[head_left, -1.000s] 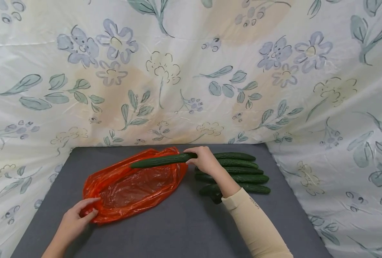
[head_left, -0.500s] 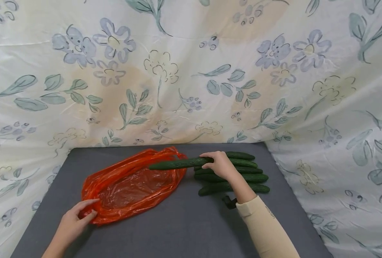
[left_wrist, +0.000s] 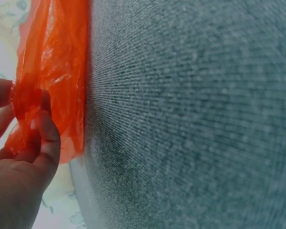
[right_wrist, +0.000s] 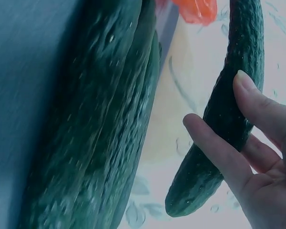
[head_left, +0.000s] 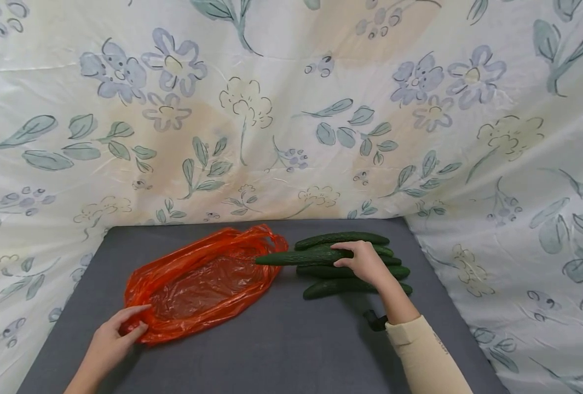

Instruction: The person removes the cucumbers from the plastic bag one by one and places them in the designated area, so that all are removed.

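An orange-red plastic bag lies with its mouth spread on the left of the table. My left hand grips its near left edge; in the left wrist view the thumb and fingers are curled about the thin plastic. A long green cucumber is in my right hand, held near its right end. Its other end points at the bag's right rim. The right wrist view shows this cucumber raised apart from several other cucumbers, which lie side by side beneath it.
The grey table meets a floral cloth at the back and sides. Under the right forearm a small black object shows, probably part of the wrist camera.
My right hand has moved right with the cucumber, from above the bag to over the row of cucumbers. The left hand has stayed at the bag's edge.
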Motion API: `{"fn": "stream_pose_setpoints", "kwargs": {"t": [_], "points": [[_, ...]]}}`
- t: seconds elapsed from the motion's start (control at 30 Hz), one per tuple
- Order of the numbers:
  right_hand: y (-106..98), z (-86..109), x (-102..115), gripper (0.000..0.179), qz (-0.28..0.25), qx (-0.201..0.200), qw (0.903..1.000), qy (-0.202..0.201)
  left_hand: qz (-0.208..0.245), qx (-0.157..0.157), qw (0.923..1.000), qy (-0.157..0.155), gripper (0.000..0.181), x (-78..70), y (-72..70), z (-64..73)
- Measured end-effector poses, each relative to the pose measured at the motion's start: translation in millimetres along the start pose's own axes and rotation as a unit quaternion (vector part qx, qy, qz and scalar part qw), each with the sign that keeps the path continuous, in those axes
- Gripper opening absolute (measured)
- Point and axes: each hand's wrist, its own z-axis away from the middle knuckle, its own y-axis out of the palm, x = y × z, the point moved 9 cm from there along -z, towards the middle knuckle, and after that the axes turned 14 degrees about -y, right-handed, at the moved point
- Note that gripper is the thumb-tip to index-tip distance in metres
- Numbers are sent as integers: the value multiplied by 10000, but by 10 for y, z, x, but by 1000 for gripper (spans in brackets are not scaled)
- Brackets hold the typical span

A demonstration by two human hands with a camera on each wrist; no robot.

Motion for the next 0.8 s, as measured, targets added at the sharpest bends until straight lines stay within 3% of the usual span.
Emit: {"fn": "stream_pose_setpoints", "kwargs": {"t": [0.37,0.8], "points": [[-271,380,-332,49,260,-193,9991,257,10,6,10000,-13,45,9,0,3],[-325,869,-614,48,257,-204,9968,726,25,-3,10000,-19,43,-1,-18,-1]]}}
